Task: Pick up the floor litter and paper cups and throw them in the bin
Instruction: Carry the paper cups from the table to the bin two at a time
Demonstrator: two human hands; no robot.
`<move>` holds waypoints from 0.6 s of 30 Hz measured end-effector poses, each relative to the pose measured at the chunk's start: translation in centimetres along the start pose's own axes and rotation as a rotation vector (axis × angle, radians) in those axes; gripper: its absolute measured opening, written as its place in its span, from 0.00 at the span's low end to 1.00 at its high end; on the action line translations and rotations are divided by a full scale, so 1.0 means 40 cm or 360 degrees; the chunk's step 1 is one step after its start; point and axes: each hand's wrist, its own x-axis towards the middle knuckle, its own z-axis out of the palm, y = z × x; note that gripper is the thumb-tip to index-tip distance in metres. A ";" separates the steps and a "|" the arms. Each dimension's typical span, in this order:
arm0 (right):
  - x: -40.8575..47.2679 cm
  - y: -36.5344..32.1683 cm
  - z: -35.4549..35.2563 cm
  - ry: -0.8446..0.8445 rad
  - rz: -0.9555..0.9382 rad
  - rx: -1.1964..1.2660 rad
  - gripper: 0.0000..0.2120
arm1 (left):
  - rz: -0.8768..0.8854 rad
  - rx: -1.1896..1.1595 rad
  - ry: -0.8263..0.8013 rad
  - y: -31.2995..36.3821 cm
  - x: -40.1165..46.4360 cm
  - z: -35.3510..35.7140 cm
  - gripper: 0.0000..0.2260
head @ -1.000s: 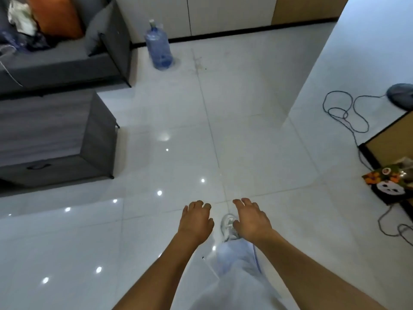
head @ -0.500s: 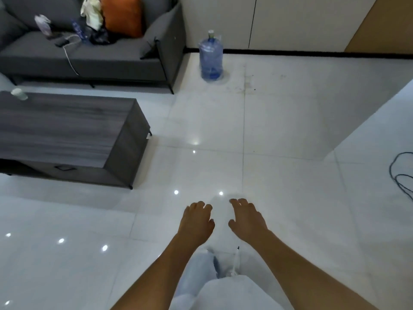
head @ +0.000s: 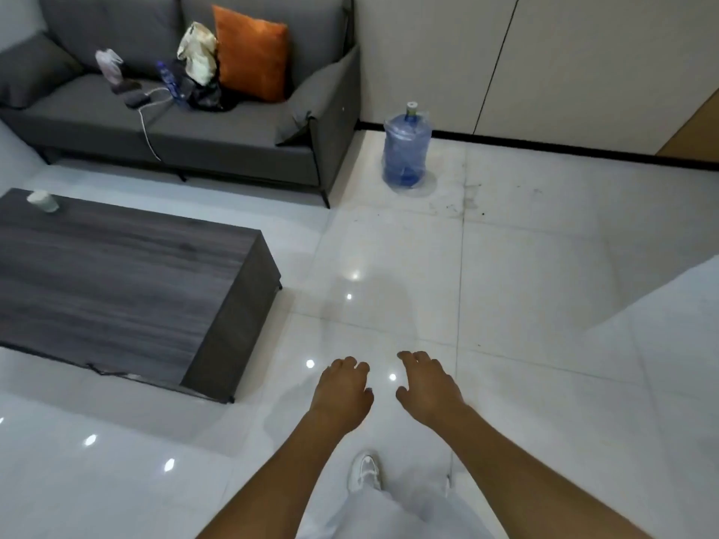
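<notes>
Compared with half a second ago, more of the grey sofa and the dark wood tabletop is seen, both lying lower and further right in the view, and a white shoe is now shown on the floor below the hands. The left hand and the right hand are held out side by side as before, palms down above the glossy white tiles, fingers loosely relaxed and nothing grasped in either. A paper cup is seen at the far left corner of the tabletop, well apart from both hands; it is pale, small and blurred, and whether it stands upright cannot be told. A blue water jug is stood on the floor just beside the sofa's end, and an orange cushion is propped against the sofa back.
</notes>
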 end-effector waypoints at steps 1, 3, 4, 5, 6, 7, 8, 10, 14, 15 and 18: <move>0.046 -0.017 -0.025 0.0000 -0.0019 0.0004 0.28 | -0.0021 -0.0015 0.0016 -0.019 0.042 -0.025 0.19; 0.134 -0.045 -0.067 -0.0005 -0.0054 -0.0006 0.28 | -0.0057 -0.0020 0.0027 -0.053 0.118 -0.070 0.19; 0.179 -0.055 -0.086 -0.0006 -0.0068 -0.0013 0.28 | -0.0075 -0.0015 0.0025 -0.068 0.155 -0.090 0.19; 0.224 -0.064 -0.106 -0.0011 -0.0077 -0.0019 0.28 | -0.0093 -0.0013 0.0016 -0.083 0.195 -0.110 0.20; 0.272 -0.071 -0.126 -0.0023 -0.0084 -0.0022 0.28 | -0.0119 -0.0022 0.0008 -0.099 0.237 -0.130 0.20; 0.320 -0.077 -0.147 -0.0041 -0.0092 -0.0025 0.28 | -0.0150 -0.0038 0.0004 -0.115 0.281 -0.150 0.20; 0.370 -0.082 -0.169 -0.0060 -0.0104 -0.0027 0.28 | -0.0181 -0.0054 0.0008 -0.129 0.327 -0.171 0.19; 0.479 -0.088 -0.216 -0.0086 -0.0138 -0.0042 0.28 | -0.0227 -0.0084 0.0034 -0.158 0.429 -0.218 0.19; 0.720 -0.102 -0.339 -0.0107 -0.0224 -0.0107 0.28 | -0.0323 -0.0170 0.0074 -0.204 0.648 -0.329 0.19; 0.782 -0.106 -0.373 -0.0111 -0.0245 -0.0125 0.28 | -0.0352 -0.0190 0.0083 -0.212 0.702 -0.357 0.19; 0.959 -0.132 -0.483 -0.0150 -0.0311 -0.0203 0.28 | -0.0445 -0.0253 0.0106 -0.237 0.839 -0.447 0.19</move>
